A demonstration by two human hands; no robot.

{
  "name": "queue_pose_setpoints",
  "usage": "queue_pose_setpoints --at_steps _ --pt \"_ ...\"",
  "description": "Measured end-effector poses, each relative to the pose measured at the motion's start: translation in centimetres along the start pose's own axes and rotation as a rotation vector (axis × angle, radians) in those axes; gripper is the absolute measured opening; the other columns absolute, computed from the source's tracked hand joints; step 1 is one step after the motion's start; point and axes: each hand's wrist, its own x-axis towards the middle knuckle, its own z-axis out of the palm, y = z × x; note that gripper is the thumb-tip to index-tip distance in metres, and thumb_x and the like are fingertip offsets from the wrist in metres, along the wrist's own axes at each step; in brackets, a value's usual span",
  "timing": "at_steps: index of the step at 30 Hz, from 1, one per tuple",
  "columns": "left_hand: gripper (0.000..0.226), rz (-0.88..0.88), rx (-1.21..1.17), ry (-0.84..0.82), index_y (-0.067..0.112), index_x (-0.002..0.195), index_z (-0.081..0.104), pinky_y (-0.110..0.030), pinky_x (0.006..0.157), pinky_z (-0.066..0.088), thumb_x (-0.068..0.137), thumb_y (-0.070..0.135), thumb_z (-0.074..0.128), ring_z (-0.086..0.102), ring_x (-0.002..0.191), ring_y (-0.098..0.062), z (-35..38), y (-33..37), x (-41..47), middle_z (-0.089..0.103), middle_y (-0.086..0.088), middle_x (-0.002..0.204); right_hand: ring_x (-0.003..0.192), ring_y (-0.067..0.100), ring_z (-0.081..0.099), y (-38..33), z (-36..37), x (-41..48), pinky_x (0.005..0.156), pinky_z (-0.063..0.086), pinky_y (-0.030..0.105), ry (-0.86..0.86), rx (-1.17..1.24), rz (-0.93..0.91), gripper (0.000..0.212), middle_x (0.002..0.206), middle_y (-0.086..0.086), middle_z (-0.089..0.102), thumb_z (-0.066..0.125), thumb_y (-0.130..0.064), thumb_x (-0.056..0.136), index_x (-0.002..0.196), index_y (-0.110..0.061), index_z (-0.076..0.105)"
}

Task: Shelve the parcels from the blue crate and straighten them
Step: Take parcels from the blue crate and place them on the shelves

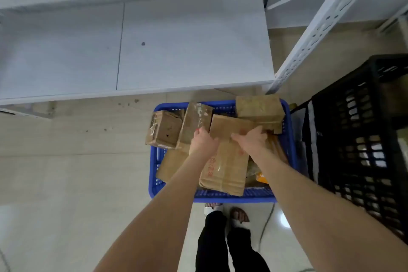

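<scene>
The blue crate (154, 161) stands on the floor below me, filled with several brown cardboard parcels. A long flat parcel (227, 161) lies across the middle. My left hand (203, 139) grips its left edge and my right hand (251, 138) grips its right edge near the far end. A squat box (164, 129) and a tall narrow box (195, 120) stand at the crate's far left. A thicker box (259, 107) sits at the far right corner. The white shelf board (176, 46) lies just beyond the crate and holds no parcels.
A black plastic crate (362, 139) stands close to the right of the blue one. A white perforated shelf upright (320, 28) rises at the right. My feet (227, 212) are right behind the blue crate. Pale tiled floor (66, 172) spreads to the left.
</scene>
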Motion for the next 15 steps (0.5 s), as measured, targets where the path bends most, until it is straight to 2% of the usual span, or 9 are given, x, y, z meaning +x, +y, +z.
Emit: queue_pose_setpoints --at_steps 1,2,3,4,5,6,8,10,15 --pt "0.067 -0.021 -0.028 0.002 0.011 0.146 0.03 -0.046 0.1 0.045 0.089 0.035 0.055 0.046 0.127 -0.029 0.3 -0.3 0.6 0.041 -0.011 0.143 0.12 0.033 0.053 0.0 0.1 0.1 0.09 0.051 0.041 0.001 0.047 0.008 0.104 0.151 0.017 0.029 0.073 -0.045 0.081 0.153 -0.01 0.007" --pt "0.07 -0.06 -0.064 0.0 0.01 0.147 0.028 -0.046 0.102 0.044 0.088 0.037 0.056 0.045 0.128 -0.029 0.6 -0.7 1.2 0.041 -0.012 0.144 0.113 0.03 0.056 0.3 0.4 0.7 0.076 0.054 0.035 -0.004 0.094 0.033 0.1 0.148 0.015 0.036 0.073 -0.047 0.08 0.151 -0.01 0.013" --pt "0.073 -0.083 -0.097 -0.007 0.009 0.148 0.026 -0.047 0.103 0.043 0.089 0.039 0.056 0.044 0.129 -0.029 0.8 -1.0 1.6 0.041 -0.012 0.144 0.102 0.025 0.058 0.5 0.3 0.7 0.059 0.049 0.027 0.002 0.129 0.035 0.094 0.145 0.014 0.041 0.072 -0.047 0.082 0.15 -0.009 0.018" --pt "0.074 -0.104 -0.128 -0.022 0.009 0.148 0.025 -0.047 0.104 0.042 0.089 0.041 0.056 0.043 0.13 -0.029 0.7 -0.9 1.7 0.041 -0.012 0.145 0.087 0.021 0.056 1.1 0.6 1.7 0.048 0.038 0.022 0.008 0.136 0.035 0.087 0.142 0.012 0.045 0.069 -0.046 0.085 0.148 -0.009 0.023" --pt "0.075 -0.105 -0.157 -0.032 0.011 0.149 0.024 -0.047 0.105 0.041 0.089 0.043 0.056 0.043 0.131 -0.029 0.8 -0.8 1.9 0.041 -0.011 0.146 0.074 0.017 0.051 1.0 0.7 1.6 0.045 0.032 0.021 0.016 0.149 0.025 0.08 0.139 0.012 0.048 0.065 -0.046 0.088 0.147 -0.008 0.027" --pt "0.075 -0.105 -0.187 -0.049 0.012 0.15 0.023 -0.046 0.105 0.041 0.09 0.043 0.056 0.043 0.131 -0.029 0.9 -0.6 1.9 0.04 -0.01 0.147 0.065 0.013 0.046 1.1 0.8 1.9 0.044 0.031 0.022 0.023 0.155 0.024 0.074 0.136 0.012 0.05 0.062 -0.046 0.09 0.145 -0.008 0.03" --pt "0.074 -0.11 -0.245 -0.082 0.014 0.151 0.02 -0.043 0.106 0.04 0.092 0.043 0.054 0.042 0.132 -0.027 1.0 0.0 1.8 0.038 -0.008 0.149 0.061 0.012 0.046 1.0 1.0 2.3 0.049 0.039 0.025 0.052 0.163 0.033 0.066 0.132 0.012 0.052 0.057 -0.049 0.092 0.141 -0.009 0.034" --pt "0.072 -0.129 -0.315 -0.079 0.016 0.15 0.023 -0.041 0.105 0.04 0.092 0.046 0.053 0.044 0.131 -0.026 1.1 0.2 1.5 0.04 -0.006 0.147 0.074 0.019 0.052 0.9 0.9 1.6 0.068 0.051 0.033 0.063 0.171 0.033 0.066 0.129 0.012 0.053 0.053 -0.053 0.092 0.139 -0.01 0.036" --pt "0.069 -0.188 -0.45 -0.002 0.022 0.147 0.033 -0.046 0.104 0.039 0.09 0.062 0.042 0.046 0.126 -0.028 -0.4 1.3 -0.7 0.046 -0.007 0.142 0.106 0.03 0.057 0.0 -0.9 -1.9 0.092 0.047 0.044 0.073 0.148 0.0 0.076 0.128 0.012 0.056 0.036 -0.07 0.089 0.138 -0.012 0.039"
